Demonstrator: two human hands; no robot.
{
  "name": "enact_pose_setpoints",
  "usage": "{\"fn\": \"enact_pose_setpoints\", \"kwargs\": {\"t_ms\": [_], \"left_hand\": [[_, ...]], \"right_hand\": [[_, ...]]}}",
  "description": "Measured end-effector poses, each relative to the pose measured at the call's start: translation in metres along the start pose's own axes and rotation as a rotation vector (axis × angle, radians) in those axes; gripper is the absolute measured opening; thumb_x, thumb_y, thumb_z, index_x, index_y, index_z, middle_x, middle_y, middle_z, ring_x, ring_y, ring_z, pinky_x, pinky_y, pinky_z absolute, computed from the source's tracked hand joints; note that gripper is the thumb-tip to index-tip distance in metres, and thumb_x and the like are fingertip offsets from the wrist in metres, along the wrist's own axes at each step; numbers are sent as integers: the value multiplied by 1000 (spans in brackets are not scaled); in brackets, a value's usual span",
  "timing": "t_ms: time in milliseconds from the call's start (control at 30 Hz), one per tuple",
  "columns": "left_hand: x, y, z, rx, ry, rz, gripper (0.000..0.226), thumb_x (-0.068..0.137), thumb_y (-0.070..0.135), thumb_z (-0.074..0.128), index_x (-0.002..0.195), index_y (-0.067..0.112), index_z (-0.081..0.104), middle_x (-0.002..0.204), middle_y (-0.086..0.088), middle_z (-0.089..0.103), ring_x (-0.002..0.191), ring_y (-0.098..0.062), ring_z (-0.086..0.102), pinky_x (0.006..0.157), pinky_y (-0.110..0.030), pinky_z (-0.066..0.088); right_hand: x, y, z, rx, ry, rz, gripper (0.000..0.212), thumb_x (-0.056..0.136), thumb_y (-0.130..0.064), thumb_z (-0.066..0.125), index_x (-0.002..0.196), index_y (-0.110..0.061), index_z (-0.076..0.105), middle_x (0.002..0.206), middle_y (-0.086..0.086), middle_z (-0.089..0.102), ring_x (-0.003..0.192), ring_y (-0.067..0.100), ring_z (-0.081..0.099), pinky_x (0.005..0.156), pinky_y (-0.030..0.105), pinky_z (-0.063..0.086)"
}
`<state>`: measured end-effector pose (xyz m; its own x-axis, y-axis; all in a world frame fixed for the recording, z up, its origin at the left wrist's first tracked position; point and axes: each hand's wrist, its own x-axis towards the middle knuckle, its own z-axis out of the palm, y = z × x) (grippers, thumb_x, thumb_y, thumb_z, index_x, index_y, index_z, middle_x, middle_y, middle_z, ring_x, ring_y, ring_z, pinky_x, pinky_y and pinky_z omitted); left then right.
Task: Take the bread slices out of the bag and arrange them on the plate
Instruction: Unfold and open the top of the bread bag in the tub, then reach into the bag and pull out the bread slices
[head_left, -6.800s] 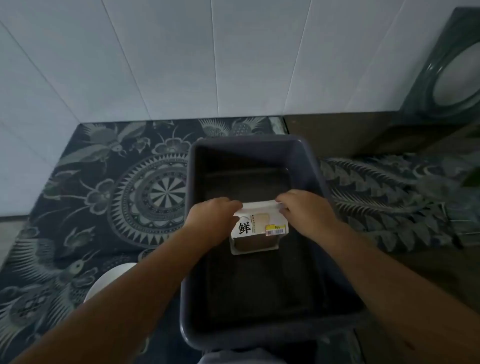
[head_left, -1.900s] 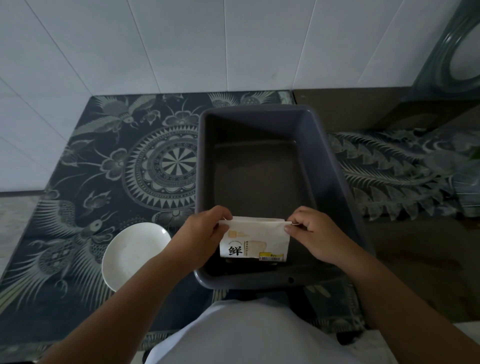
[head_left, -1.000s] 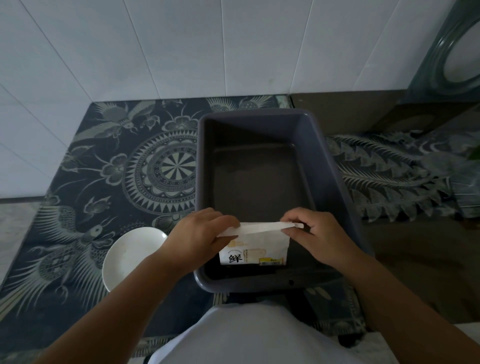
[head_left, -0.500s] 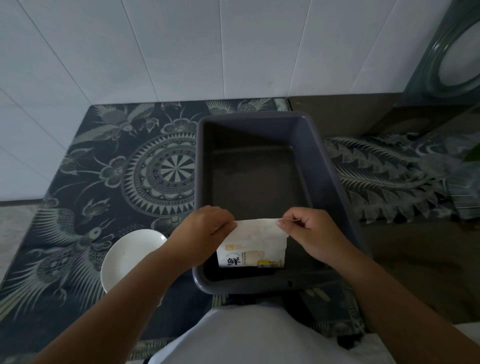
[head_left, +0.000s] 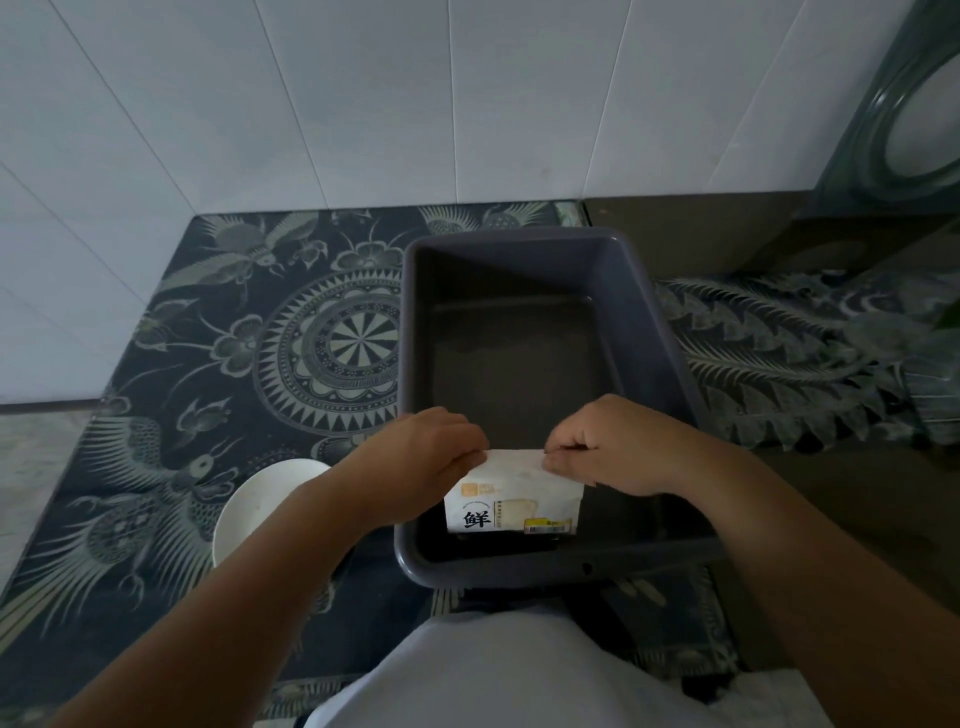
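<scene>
Plate (head_left: 260, 506) first, since it is the goal: white and bare, it sits on the patterned worktop (head_left: 171, 364) near the front edge, just beside the left wall of the grey bin (head_left: 660, 353), partly hidden under the left forearm. Next comes the left hand (head_left: 415, 462), pinching the left end of the bread bag's (head_left: 511, 506) folded white top between thumb and fingers. The bag stands upright inside the bin against its near wall, label facing the person; no slice is out yet, and the bread itself shows only as a picture on the label. Then the right hand (head_left: 613, 447), clenched in a matching pinch on the right end of the same top flap. The step in hand looks like opening the bag's mouth. To do it well, the two pinches should pull apart evenly and gently along the seal, close to the seam, so the paper peels open rather than tearing down the side. Keeping the bag's base resting on the bin floor would steady it and stop the loaf being squeezed. Once the mouth gapes, one hand should keep hold of the bag while the other reaches in, and the slices have only a short way to go leftward over the bin's wall to the plate.
</scene>
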<state>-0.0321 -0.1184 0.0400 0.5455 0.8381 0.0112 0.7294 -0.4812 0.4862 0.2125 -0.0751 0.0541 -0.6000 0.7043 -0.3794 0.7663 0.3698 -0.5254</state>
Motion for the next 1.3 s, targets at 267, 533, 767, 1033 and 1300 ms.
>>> {"fn": "enact_pose_setpoints", "kwargs": {"t_ms": [267, 533, 767, 1033, 1300], "left_hand": [[-4, 15, 12, 228, 179, 87, 35, 80, 3, 70, 112, 16, 68, 93, -5, 71, 82, -28, 64, 69, -46, 51], [-13, 26, 16, 338, 203, 52, 10, 80, 19, 73, 90, 21, 73, 127, -15, 64, 118, -37, 55, 88, -49, 43], [-25, 35, 11, 319, 189, 61, 10, 82, 20, 72, 90, 24, 71, 136, -15, 56, 130, -39, 43, 94, -52, 38], [-34, 33, 8, 298, 110, 77, 19, 82, 15, 74, 92, 27, 64, 125, 7, 64, 138, -35, 35, 98, -71, 31], [-33, 30, 7, 343, 1, -64, 19, 80, 35, 66, 90, 40, 51, 149, -14, 39, 146, -49, -1, 103, -70, -10]], "right_hand": [[15, -15, 6, -92, 3, -14, 11, 94, -36, 57, 86, -35, 65, 79, -12, 64, 72, 1, 62, 56, 22, 42], [17, -15, -1, -214, 87, -39, 16, 93, -33, 59, 78, -33, 63, 74, -10, 64, 66, 5, 61, 54, 24, 39], [19, -6, -25, -323, 199, -39, 16, 95, -35, 57, 81, -30, 62, 80, -6, 65, 72, 13, 61, 60, 33, 46], [34, 3, -35, -424, 316, 43, 20, 94, -38, 55, 81, -28, 64, 74, -6, 63, 68, 16, 59, 50, 27, 32], [29, 2, -35, -402, 359, 60, 10, 93, -33, 60, 101, -31, 64, 97, -5, 70, 78, 10, 59, 56, 25, 37]]}}
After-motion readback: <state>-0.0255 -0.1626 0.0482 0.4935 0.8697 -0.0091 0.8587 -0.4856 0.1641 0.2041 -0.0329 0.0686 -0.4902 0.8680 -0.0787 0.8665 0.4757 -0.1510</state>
